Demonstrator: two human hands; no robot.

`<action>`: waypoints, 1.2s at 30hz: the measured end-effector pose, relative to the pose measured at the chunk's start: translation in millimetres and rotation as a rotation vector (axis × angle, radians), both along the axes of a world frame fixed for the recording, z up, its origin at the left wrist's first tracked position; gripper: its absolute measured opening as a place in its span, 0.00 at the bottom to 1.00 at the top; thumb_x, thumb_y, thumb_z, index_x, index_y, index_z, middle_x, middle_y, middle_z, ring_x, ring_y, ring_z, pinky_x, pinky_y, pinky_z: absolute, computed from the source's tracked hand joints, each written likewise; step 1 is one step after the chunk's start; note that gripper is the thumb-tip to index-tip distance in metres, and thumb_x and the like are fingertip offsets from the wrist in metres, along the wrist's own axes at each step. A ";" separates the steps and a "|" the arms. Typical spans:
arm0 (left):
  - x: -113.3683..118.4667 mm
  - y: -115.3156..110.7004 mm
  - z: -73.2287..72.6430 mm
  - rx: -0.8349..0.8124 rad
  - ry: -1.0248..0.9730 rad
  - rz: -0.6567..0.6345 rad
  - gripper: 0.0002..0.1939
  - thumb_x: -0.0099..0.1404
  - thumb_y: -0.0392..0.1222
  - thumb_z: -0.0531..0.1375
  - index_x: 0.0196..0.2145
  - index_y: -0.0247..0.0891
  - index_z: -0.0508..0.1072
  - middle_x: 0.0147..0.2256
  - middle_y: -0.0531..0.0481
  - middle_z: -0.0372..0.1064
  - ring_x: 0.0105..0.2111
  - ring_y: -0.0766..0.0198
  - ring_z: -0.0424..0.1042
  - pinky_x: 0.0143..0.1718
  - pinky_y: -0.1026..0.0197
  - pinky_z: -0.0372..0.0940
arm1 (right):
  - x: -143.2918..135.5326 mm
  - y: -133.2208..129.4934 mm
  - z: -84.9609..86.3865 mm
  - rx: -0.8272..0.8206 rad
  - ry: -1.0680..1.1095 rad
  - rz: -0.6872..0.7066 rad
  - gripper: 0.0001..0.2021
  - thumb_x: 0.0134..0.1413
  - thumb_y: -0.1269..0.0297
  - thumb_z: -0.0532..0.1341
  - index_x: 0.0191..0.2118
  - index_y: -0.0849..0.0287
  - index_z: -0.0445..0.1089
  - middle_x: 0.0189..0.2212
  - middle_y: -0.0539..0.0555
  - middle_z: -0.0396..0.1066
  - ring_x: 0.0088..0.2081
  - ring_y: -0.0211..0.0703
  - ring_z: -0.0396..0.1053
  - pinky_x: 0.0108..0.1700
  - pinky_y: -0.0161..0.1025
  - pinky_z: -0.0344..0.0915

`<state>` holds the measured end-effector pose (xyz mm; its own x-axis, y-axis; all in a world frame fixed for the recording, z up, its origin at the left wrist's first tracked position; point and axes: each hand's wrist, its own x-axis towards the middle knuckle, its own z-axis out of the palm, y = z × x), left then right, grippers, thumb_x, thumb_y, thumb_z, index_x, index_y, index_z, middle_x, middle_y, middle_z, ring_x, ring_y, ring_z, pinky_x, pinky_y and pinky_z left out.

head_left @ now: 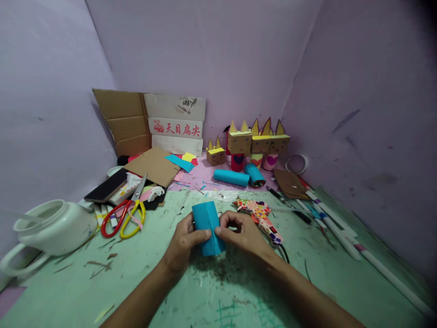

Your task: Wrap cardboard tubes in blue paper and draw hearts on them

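Note:
A blue paper tube (206,217) is held upright, slightly tilted, above the green table, with a seam running down its near side. My left hand (184,239) is wrapped round its left side, the thumb pressing beside the seam. My right hand (241,230) pinches its right side, thumb and forefinger at the seam. Just beyond my right hand lies a flower-patterned glue gun (259,214) with a black cord. Farther back, another blue tube (231,177) lies on its side beside a shorter blue roll (254,175).
Scissors (129,214) with red and yellow handles, a phone (106,185) and cardboard (153,168) lie at left, near a white teapot (58,228). Cardboard cat-eared figures (240,144) stand at the back. Glue sticks or markers (334,228) and a roll of tape (296,164) are at right.

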<state>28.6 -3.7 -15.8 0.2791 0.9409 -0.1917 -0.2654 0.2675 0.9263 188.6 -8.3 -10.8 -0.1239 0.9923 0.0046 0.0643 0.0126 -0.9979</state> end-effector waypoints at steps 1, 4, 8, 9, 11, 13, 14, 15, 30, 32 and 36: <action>0.6 0.1 1.4 -0.009 -0.001 0.019 0.24 0.43 0.40 0.68 0.40 0.33 0.71 0.32 0.47 0.73 0.32 0.58 0.71 0.32 0.60 0.66 | 0.7 -0.1 1.1 -0.010 0.024 0.015 0.11 0.34 0.59 0.65 0.21 0.59 0.64 0.19 0.47 0.62 0.24 0.36 0.58 0.25 0.33 0.55; 1.8 0.7 4.0 -0.010 0.007 0.074 0.25 0.43 0.41 0.69 0.40 0.33 0.71 0.32 0.47 0.73 0.31 0.60 0.69 0.31 0.61 0.66 | 2.5 -0.1 2.4 -0.027 0.102 0.053 0.10 0.33 0.61 0.65 0.23 0.59 0.65 0.21 0.47 0.64 0.25 0.36 0.58 0.27 0.33 0.56; 1.9 0.6 2.8 -0.003 0.009 0.075 0.25 0.43 0.41 0.69 0.41 0.32 0.71 0.32 0.48 0.72 0.31 0.61 0.69 0.32 0.62 0.65 | 2.2 0.5 -1.5 -0.013 0.113 0.058 0.10 0.32 0.64 0.66 0.23 0.59 0.65 0.22 0.47 0.64 0.26 0.36 0.59 0.27 0.33 0.57; 1.9 0.4 2.1 -0.002 0.010 0.072 0.25 0.43 0.41 0.69 0.41 0.33 0.71 0.32 0.48 0.72 0.31 0.60 0.69 0.32 0.62 0.65 | 1.6 0.5 -2.7 -0.011 0.102 0.054 0.10 0.32 0.64 0.65 0.23 0.59 0.64 0.22 0.47 0.63 0.26 0.36 0.58 0.27 0.33 0.57; 2.0 0.1 0.6 0.005 0.019 0.074 0.24 0.44 0.40 0.69 0.40 0.33 0.71 0.30 0.49 0.71 0.31 0.60 0.69 0.31 0.62 0.64 | 0.5 0.6 -4.7 -0.007 0.078 0.039 0.09 0.31 0.65 0.65 0.23 0.58 0.63 0.21 0.46 0.62 0.25 0.35 0.58 0.26 0.32 0.56; 2.0 0.5 -0.9 0.013 0.030 0.081 0.23 0.43 0.40 0.68 0.39 0.33 0.71 0.29 0.50 0.71 0.30 0.61 0.68 0.29 0.63 0.63 | -0.4 0.7 -5.7 -0.002 0.061 0.031 0.09 0.31 0.66 0.64 0.23 0.58 0.63 0.21 0.46 0.62 0.25 0.35 0.58 0.26 0.32 0.56; 1.9 0.8 -1.7 0.019 0.034 0.085 0.23 0.43 0.40 0.68 0.38 0.33 0.71 0.29 0.50 0.70 0.29 0.61 0.68 0.29 0.63 0.63 | -0.7 0.7 -6.0 0.000 0.058 0.033 0.09 0.30 0.67 0.64 0.23 0.58 0.62 0.21 0.46 0.62 0.25 0.35 0.58 0.26 0.32 0.56; 1.6 1.4 -2.6 0.026 0.039 0.091 0.23 0.43 0.40 0.68 0.38 0.33 0.71 0.29 0.51 0.70 0.29 0.61 0.68 0.29 0.63 0.63 | -0.9 0.7 -6.1 0.000 0.057 0.040 0.09 0.30 0.67 0.63 0.23 0.57 0.62 0.22 0.45 0.62 0.25 0.35 0.58 0.26 0.32 0.56; -3.7 6.6 -3.7 0.145 0.096 0.159 0.26 0.44 0.40 0.69 0.41 0.33 0.69 0.29 0.51 0.71 0.30 0.61 0.68 0.31 0.61 0.64 | 7.5 4.1 -6.9 -0.082 0.278 0.100 0.11 0.30 0.69 0.66 0.26 0.58 0.66 0.26 0.48 0.68 0.24 0.35 0.61 0.24 0.32 0.57; -3.5 7.8 -4.1 0.129 0.074 0.194 0.26 0.43 0.40 0.70 0.41 0.33 0.69 0.29 0.51 0.70 0.29 0.62 0.68 0.31 0.61 0.64 | 8.0 4.5 -8.6 -0.129 0.325 0.071 0.12 0.31 0.68 0.67 0.28 0.58 0.67 0.25 0.47 0.68 0.22 0.34 0.62 0.21 0.31 0.56; -2.5 9.3 -3.9 0.091 0.019 0.258 0.28 0.39 0.42 0.72 0.38 0.33 0.69 0.28 0.51 0.70 0.29 0.62 0.68 0.31 0.61 0.65 | 5.5 3.6 -8.4 -0.197 0.322 0.010 0.13 0.31 0.68 0.69 0.28 0.59 0.68 0.23 0.46 0.69 0.22 0.34 0.66 0.23 0.31 0.61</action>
